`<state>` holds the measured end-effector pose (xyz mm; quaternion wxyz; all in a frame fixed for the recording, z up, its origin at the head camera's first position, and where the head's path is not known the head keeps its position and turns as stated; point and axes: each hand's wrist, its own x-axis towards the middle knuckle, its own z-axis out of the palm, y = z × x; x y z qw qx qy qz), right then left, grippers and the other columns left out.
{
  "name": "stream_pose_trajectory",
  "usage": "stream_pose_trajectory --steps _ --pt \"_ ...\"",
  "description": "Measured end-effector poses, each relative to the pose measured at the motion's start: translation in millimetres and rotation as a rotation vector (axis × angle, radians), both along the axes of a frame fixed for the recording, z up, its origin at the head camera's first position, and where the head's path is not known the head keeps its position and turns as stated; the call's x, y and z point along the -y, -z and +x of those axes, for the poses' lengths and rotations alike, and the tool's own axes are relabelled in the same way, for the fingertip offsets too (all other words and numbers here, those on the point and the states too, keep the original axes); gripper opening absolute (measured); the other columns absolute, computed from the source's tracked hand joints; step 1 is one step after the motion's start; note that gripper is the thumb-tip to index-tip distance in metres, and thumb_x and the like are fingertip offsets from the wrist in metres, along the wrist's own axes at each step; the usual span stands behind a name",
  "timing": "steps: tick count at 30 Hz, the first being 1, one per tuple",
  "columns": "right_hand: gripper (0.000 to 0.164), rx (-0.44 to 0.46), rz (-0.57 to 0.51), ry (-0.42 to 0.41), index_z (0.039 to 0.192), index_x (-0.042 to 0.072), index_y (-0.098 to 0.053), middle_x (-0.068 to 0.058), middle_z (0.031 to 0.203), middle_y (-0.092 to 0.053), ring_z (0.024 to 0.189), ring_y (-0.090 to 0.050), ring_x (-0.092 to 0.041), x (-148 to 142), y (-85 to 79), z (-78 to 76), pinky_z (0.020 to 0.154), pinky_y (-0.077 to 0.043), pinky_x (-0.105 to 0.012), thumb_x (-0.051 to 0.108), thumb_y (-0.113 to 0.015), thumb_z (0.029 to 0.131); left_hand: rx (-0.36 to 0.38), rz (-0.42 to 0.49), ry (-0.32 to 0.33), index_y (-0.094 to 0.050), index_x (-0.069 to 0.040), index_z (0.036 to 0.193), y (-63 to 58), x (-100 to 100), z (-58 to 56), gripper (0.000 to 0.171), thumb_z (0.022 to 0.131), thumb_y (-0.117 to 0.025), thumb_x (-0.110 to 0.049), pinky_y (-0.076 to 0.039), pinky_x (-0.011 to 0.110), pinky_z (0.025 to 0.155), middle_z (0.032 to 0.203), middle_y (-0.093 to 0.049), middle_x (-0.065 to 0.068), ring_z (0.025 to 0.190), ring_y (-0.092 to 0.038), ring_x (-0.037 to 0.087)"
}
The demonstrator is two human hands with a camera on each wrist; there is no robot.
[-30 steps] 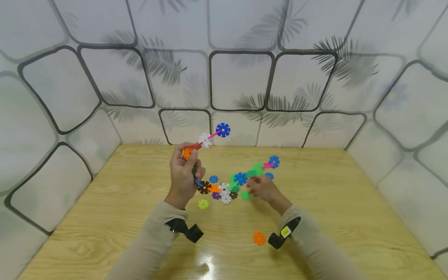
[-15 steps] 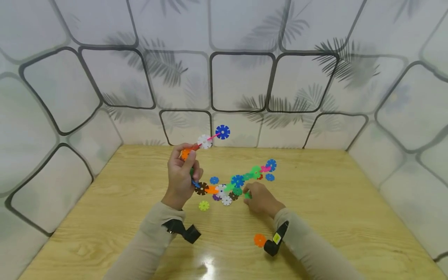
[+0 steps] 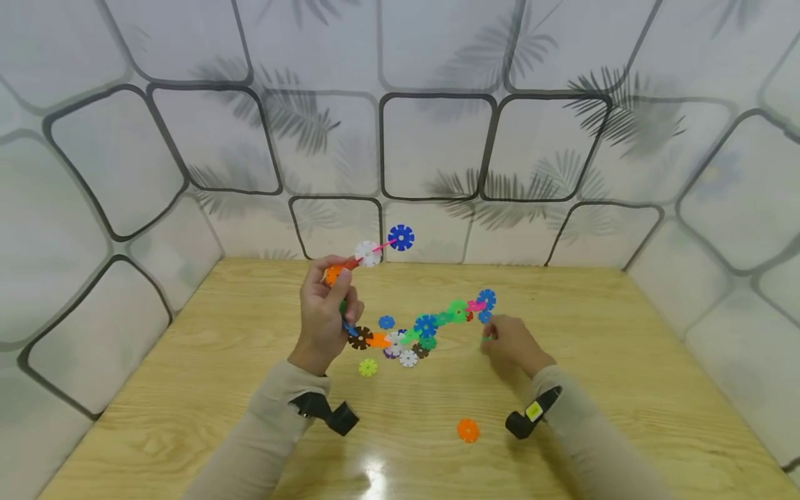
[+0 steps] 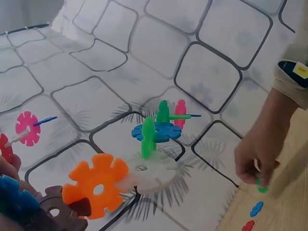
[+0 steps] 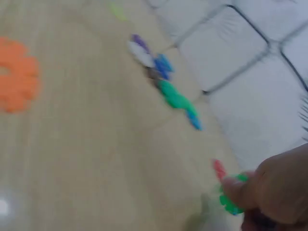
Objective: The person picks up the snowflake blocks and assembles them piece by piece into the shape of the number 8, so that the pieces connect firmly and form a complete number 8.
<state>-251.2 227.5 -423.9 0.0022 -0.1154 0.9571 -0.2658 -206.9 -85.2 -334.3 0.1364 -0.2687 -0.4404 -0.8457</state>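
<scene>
The left hand (image 3: 325, 314) grips a chain of interlocking slotted plastic discs (image 3: 426, 326), its thumb and fingers curled around the stretch with an orange disc. The chain is held above the worktop (image 3: 250, 389): one end runs through a white disc (image 3: 367, 254) to a dark blue disc (image 3: 401, 237), while the other passes brown, orange, white, blue and green discs to a pink one and a blue one. The right hand (image 3: 514, 345), just above the worktop, pinches a loose green disc (image 5: 230, 203) between thumb and fingers, near the chain's right end. Loose discs lie beneath and about the chain, among them a yellow-green disc (image 3: 367, 367) and a small blue disc (image 3: 386, 322). A loose orange disc (image 3: 468, 430) lies apart, nearer the person.
</scene>
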Motion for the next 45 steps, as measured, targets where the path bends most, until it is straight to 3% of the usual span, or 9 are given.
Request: stream_pose_trajectory --steps 4,6,12,15,22,27,33,38,45 --pt "0.011 -0.258 -0.278 0.215 0.097 -0.001 -0.059 -0.013 0.090 -0.063 0.078 -0.060 -0.021 -19.8 -30.2 -8.8 0.064 -0.050 -0.027 0.008 -0.063 0.094 0.010 -0.017 0.019 -0.057 -0.015 0.109 2.8 -1.8 1.4 0.009 0.101 -0.054 -0.012 -0.037 0.015 0.041 0.073 -0.062 -0.003 0.043 -0.044 0.005" --pt "0.013 -0.390 -0.458 0.245 0.100 -0.004 -0.059 -0.016 0.091 -0.064 0.076 -0.063 -0.017 -17.8 -53.2 -6.0 0.062 -0.050 -0.020 0.007 -0.063 0.095 0.008 -0.031 0.023 -0.057 -0.015 0.109 4.6 -2.1 1.9 0.010 0.101 -0.054 -0.012 -0.037 0.015 0.041 0.073 -0.061 -0.003 0.043 -0.043 0.005" --pt "0.008 -0.599 -0.648 -0.092 0.096 -0.007 -0.062 -0.019 0.084 -0.067 0.074 -0.064 0.000 23.0 -111.0 18.1 0.065 -0.051 -0.016 -0.008 -0.066 0.088 -0.075 -0.078 0.067 -0.060 -0.016 0.112 7.7 -5.1 0.0 0.013 0.101 -0.053 -0.012 -0.034 0.016 0.038 0.058 -0.053 -0.002 0.041 -0.040 0.007" --pt "0.011 -0.603 -0.693 -0.246 0.095 -0.007 -0.063 -0.019 0.085 -0.068 0.077 -0.067 -0.006 41.9 -123.9 27.0 0.069 -0.053 -0.019 -0.014 -0.064 0.086 -0.130 -0.088 0.110 -0.060 -0.016 0.112 7.5 -8.2 -1.6 0.013 0.100 -0.055 -0.013 -0.031 0.018 0.035 0.074 -0.065 -0.004 0.040 -0.038 0.007" --pt "0.018 -0.603 -0.751 -0.401 0.093 -0.008 -0.063 -0.020 0.086 -0.067 0.081 -0.068 -0.012 55.1 -130.3 31.0 0.071 -0.054 -0.022 -0.022 -0.059 0.083 -0.174 -0.143 0.164 -0.060 -0.017 0.113 8.3 -10.4 -1.8 0.014 0.100 -0.057 -0.018 -0.024 0.025 0.032 0.055 -0.052 -0.004 0.038 -0.032 0.013" --pt "0.021 -0.588 -0.722 -0.462 0.093 -0.006 -0.063 -0.019 0.085 -0.068 0.078 -0.068 -0.011 54.3 -130.0 30.9 0.070 -0.055 -0.022 -0.023 -0.060 0.082 -0.156 -0.157 0.161 -0.061 -0.017 0.112 8.9 -6.9 -0.1 0.014 0.101 -0.055 -0.012 -0.024 0.026 0.032 0.057 -0.054 -0.004 0.038 -0.033 0.012" --pt "0.021 -0.639 -0.655 -0.455 0.091 -0.004 -0.062 -0.012 0.080 -0.070 0.072 -0.068 -0.010 54.5 -126.4 29.7 0.065 -0.055 -0.023 -0.023 -0.062 0.081 -0.162 -0.199 0.125 -0.061 -0.019 0.112 9.7 -4.9 1.9 0.023 0.101 -0.049 -0.002 -0.028 0.024 0.034 0.081 -0.066 -0.006 0.039 -0.034 0.011" --pt "0.019 -0.652 -0.618 -0.404 0.090 -0.002 -0.060 -0.008 0.077 -0.071 0.066 -0.067 -0.014 53.9 -122.7 30.0 0.057 -0.053 -0.021 -0.019 -0.063 0.083 -0.139 -0.228 0.111 -0.060 -0.020 0.111 10.7 -7.0 2.2 0.022 0.101 -0.050 -0.004 -0.029 0.024 0.035 0.059 -0.054 -0.005 0.039 -0.035 0.011" --pt "0.016 -0.632 -0.638 -0.380 0.092 -0.003 -0.060 -0.009 0.078 -0.071 0.067 -0.067 -0.014 53.6 -120.4 29.7 0.056 -0.053 -0.020 -0.017 -0.064 0.085 -0.125 -0.215 0.111 -0.060 -0.019 0.110 11.7 -7.6 0.3 0.021 0.101 -0.050 -0.004 -0.028 0.025 0.034 0.057 -0.053 -0.004 0.039 -0.035 0.011"
